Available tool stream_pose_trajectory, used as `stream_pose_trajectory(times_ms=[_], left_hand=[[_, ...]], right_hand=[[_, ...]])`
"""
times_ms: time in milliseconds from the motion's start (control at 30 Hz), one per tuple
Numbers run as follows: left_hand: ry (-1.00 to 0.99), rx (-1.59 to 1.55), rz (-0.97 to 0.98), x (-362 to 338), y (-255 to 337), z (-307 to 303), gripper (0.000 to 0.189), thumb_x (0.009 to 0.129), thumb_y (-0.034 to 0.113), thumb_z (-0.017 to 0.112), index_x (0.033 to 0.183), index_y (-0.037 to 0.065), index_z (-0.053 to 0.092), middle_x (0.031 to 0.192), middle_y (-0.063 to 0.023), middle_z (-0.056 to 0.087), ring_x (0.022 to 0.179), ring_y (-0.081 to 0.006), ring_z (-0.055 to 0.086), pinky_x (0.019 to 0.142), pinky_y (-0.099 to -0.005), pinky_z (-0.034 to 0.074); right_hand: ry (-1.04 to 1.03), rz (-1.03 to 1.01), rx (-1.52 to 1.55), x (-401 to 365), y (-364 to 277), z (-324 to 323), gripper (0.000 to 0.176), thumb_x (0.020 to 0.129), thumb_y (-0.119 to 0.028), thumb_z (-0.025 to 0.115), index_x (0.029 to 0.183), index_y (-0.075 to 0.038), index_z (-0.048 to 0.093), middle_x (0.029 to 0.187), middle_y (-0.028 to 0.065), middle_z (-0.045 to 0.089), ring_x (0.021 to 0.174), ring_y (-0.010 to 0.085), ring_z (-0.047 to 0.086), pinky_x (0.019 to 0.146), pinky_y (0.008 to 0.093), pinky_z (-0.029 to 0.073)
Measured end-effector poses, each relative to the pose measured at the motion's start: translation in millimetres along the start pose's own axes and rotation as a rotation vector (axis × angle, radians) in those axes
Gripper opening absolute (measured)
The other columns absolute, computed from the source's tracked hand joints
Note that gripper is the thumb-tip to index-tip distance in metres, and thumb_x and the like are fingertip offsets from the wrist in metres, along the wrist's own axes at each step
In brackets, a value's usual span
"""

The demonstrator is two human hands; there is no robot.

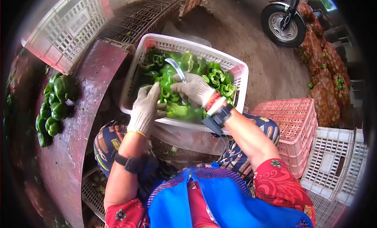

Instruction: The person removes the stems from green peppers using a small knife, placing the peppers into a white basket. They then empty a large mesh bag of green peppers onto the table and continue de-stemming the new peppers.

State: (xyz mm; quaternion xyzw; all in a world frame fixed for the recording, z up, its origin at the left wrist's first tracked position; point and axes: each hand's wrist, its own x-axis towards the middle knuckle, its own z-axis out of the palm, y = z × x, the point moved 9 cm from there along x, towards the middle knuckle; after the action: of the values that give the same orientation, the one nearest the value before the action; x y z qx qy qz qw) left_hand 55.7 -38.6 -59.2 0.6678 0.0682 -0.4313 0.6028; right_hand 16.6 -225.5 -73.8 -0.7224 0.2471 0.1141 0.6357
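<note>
A pale crate full of green peppers stands in front of my knees. My right hand, in a light knitted glove, is closed around a small curved knife, its blade pointing up and left over the peppers. Close to its left, my left hand, also gloved, is over the crate's near left part. Its fingers are partly blurred beside a green pepper, and I cannot make out whether they grip it.
Several green peppers lie on a reddish board at left. A white crate stands at upper left. Pink crates and white crates are at right. Beyond are a motorcycle wheel and net sacks.
</note>
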Motion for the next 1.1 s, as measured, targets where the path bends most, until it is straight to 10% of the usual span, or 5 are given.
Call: stream_pose_trajectory(times_ms=[333,467,800,967,1100], left_hand=[[0.039,-0.01,0.193,-12,12,29,0.052,0.1,0.049,0.068,0.116,0.0,0.067,0.089,-0.0063,0.066,0.075,-0.0137,0.063,0.065,-0.0311,0.053],[0.202,-0.033,0.21,-14,18,27,0.057,0.098,0.051,0.069,0.117,-0.003,0.067,0.084,-0.0078,0.067,0.065,-0.0151,0.062,0.055,-0.0306,0.05],[0.654,0.539,0.347,9,78,-16,0.09,0.098,0.068,0.056,0.145,-0.009,0.05,0.131,-0.0316,0.067,0.123,-0.0406,0.067,0.105,-0.0441,0.05],[-0.343,-0.47,-0.152,-20,22,76,0.059,0.101,0.061,0.06,0.127,0.008,0.062,0.096,-0.009,0.07,0.081,-0.0224,0.069,0.069,-0.0356,0.057],[-0.265,-0.366,0.076,-79,60,31,0.03,0.11,0.034,0.054,0.12,0.007,0.065,0.093,0.0018,0.068,0.07,-0.0063,0.058,0.06,-0.02,0.047]], right_hand=[[-0.099,-0.019,0.075,-97,-46,20,0.04,0.09,-0.022,0.074,0.122,0.001,0.065,0.072,0.0036,0.065,0.053,0.0103,0.056,0.043,0.0308,0.043],[0.2,-0.279,-0.377,-84,-49,11,0.03,0.088,-0.026,0.068,0.102,0.001,0.068,0.083,0.0249,0.069,0.078,0.0408,0.069,0.074,0.046,0.054],[0.369,-0.016,-0.035,-57,-29,-60,0.035,0.088,-0.026,0.078,0.114,-0.004,0.07,0.09,0.0159,0.075,0.083,0.0278,0.074,0.078,0.0412,0.059],[0.188,-0.508,-0.067,-85,-74,-20,0.043,0.087,-0.02,0.086,0.124,-0.005,0.071,0.098,0.009,0.077,0.083,0.0151,0.072,0.079,0.0287,0.058],[0.053,-0.349,0.219,-93,-72,-16,0.036,0.097,-0.025,0.076,0.123,-0.001,0.071,0.09,0.0046,0.072,0.073,0.0096,0.067,0.067,0.025,0.057]])
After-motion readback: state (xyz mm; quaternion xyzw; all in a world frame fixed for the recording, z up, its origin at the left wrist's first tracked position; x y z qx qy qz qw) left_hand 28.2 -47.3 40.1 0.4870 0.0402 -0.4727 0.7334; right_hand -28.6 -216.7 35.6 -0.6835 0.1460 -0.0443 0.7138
